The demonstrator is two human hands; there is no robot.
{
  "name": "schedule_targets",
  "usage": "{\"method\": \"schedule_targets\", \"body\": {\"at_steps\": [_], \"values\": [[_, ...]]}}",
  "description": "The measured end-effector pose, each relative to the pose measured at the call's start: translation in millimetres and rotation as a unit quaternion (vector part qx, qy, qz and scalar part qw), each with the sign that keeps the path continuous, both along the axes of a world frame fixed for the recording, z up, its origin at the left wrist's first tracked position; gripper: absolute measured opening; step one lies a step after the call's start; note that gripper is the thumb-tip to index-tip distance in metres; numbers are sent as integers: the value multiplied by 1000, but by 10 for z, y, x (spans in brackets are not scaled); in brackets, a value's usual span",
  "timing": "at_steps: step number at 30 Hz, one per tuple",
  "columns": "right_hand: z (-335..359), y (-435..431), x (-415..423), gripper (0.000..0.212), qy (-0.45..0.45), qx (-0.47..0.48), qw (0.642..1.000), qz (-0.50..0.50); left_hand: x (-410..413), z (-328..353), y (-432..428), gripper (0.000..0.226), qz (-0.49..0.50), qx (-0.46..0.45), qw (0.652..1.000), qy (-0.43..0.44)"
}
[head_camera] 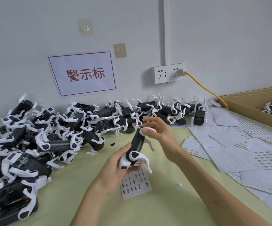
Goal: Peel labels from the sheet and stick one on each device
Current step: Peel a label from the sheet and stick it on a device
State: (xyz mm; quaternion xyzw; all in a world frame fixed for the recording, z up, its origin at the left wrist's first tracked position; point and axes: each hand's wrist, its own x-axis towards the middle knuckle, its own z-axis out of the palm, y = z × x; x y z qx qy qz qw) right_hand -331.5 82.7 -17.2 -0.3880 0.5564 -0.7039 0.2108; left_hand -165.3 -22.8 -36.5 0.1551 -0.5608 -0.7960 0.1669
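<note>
Device [136, 145] in black and white, the one being labelled, is held up above the middle of the tabletop [168, 201], tilted with its far end raised toward the wall. Its near end, where white legs splay out, is gripped by the left hand [115, 168], the fingers curled under the body and the thumb laid along its side. The far end is met by the right hand [159, 132]: the thumb is pressed against the upper tip of the device, and the other fingers are curved loosely over it. Whether a label lies under that thumb cannot be told.

A small label sheet [136, 183], printed with rows of dark labels, is seen lying flat on the green tabletop directly below the left hand, partly hidden by it. A tiny white fragment [179, 186] rests just to the right of that sheet, and a small dark speck [112, 144] lies beyond the held device.

A large heap of devices [39, 139] is piled along the left edge and the far edge of the tabletop, against the wall. Toward the right edge, many loose backing sheets [246, 154] are spread and overlapped, some with labels left on them. At the far right corner a cardboard box [246, 103] is set, with more devices inside. On the wall a red-bordered sign [83, 74] is fixed, and a yellow cable [203, 88] is plugged into a wall socket [168, 74].
</note>
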Motion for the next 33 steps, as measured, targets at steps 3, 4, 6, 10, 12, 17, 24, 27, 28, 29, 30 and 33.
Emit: {"method": "schedule_targets", "body": {"at_steps": [3,4,6,10,12,17,24,27,28,29,30,33], "values": [[-50,-48,34,41,61,13,994,-95,-12,-16,1,57,11,3,1000,9],[-66,-63,52,40,72,8,991,-111,-18,-30,-3,55,16,0,1000,8],[-88,-82,91,35,104,-5,984,-147,-24,-33,1,53,32,-16,999,5],[-74,-83,144,6,156,-70,965,-197,-21,-38,-19,35,61,-17,997,32],[-53,-77,133,9,113,-62,983,-133,-25,-56,-43,33,84,-7,996,42],[-83,-100,165,8,73,11,997,22,-29,-51,-33,39,112,-38,992,41],[-102,-124,187,11,90,22,996,12,-44,-33,19,38,128,-72,989,23],[-109,-134,203,13,109,30,994,1,-42,-19,34,38,130,-88,987,19],[-107,-135,202,14,112,34,993,-3,-40,-15,35,38,132,-94,987,18],[-107,-134,201,14,114,36,993,-6,-39,-15,34,38,134,-100,986,17],[-105,-134,199,14,114,37,993,-7,-37,-18,32,38,138,-105,985,15],[-105,-134,197,15,110,36,993,-10,-39,-28,30,38,142,-118,983,15]]}}
